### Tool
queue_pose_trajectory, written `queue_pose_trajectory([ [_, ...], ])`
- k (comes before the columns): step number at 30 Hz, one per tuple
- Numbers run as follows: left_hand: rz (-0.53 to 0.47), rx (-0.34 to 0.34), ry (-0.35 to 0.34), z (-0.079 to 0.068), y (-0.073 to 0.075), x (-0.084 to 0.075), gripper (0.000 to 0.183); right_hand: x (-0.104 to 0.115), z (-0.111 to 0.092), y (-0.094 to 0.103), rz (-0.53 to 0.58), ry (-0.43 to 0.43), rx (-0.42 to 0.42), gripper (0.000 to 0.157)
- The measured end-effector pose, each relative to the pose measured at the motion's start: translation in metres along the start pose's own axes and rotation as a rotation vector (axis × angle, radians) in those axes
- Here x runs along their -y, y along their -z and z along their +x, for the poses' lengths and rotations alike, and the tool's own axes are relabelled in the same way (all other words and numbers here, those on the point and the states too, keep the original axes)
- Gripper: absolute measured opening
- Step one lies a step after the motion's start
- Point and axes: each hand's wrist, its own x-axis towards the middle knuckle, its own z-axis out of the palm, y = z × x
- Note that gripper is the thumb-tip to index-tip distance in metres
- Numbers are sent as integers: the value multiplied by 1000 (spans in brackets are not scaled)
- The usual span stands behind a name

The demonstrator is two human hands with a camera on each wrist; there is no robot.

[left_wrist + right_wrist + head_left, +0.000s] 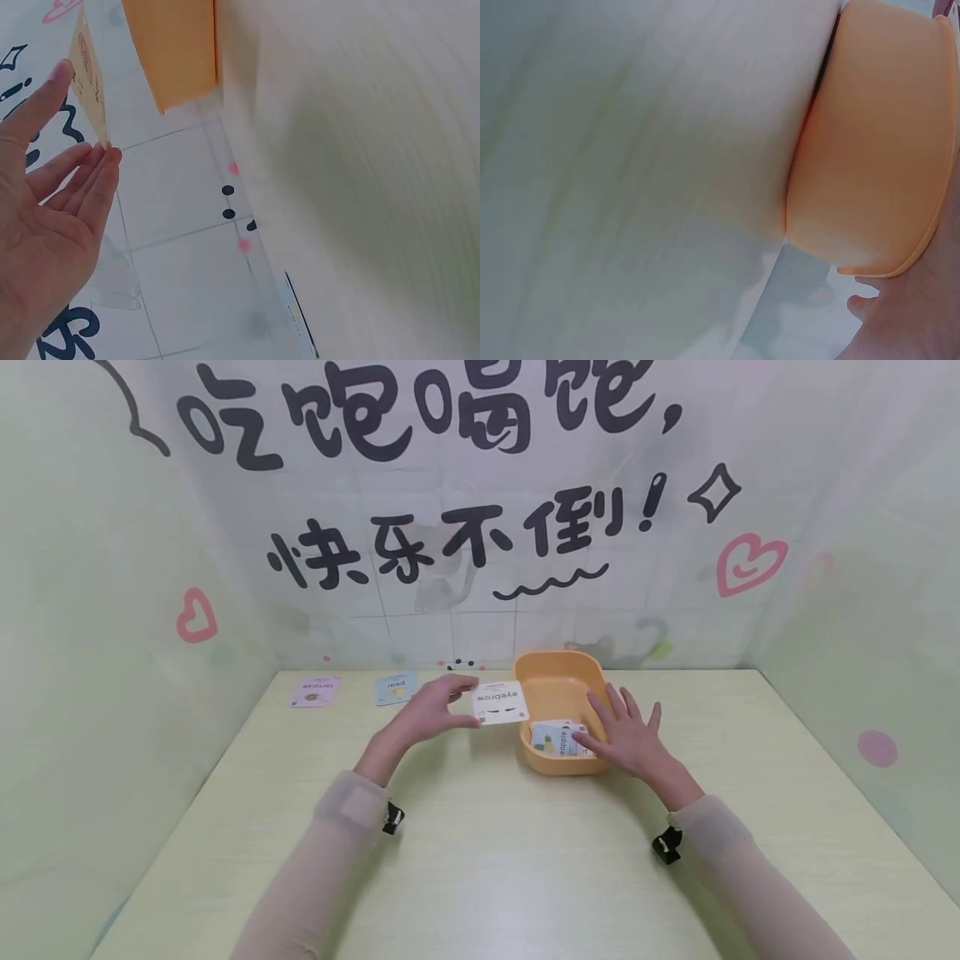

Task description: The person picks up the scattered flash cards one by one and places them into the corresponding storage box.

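Observation:
Between the thumb and fingers of my left hand [429,708] I hold a white card [501,703] that reads "eyebraw", raised over the table just left of the orange box [564,767]. The left wrist view shows the same card [90,82] almost edge-on, pinched at opposite edges. My right hand [633,739] reaches over the box's right side with its fingers spread, the thumb overlapping the cards inside. Several cards [553,738] lie in the near end of the box, the top one showing a pineapple. In the right wrist view the box wall [874,142] hides part of that hand.
A purple "tortoise" card [316,691] and a blue "pear" card [393,690] lie at the table's back left. The pale table [480,860] ends at a printed white curtain [450,627], which also runs along both sides.

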Motion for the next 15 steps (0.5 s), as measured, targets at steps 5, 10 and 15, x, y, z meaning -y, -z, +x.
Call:
queue_pose_trajectory([
  [5, 11, 36, 5, 6, -7, -8, 74, 0, 0, 0, -2, 0, 4, 87],
  [10, 36, 54, 4, 11, -14, -15, 76, -1, 0, -1, -5, 1, 3, 86],
  [15, 66, 74, -7, 14, -21, -21, 76, -1, 0, -1, -10, -3, -1, 86],
])
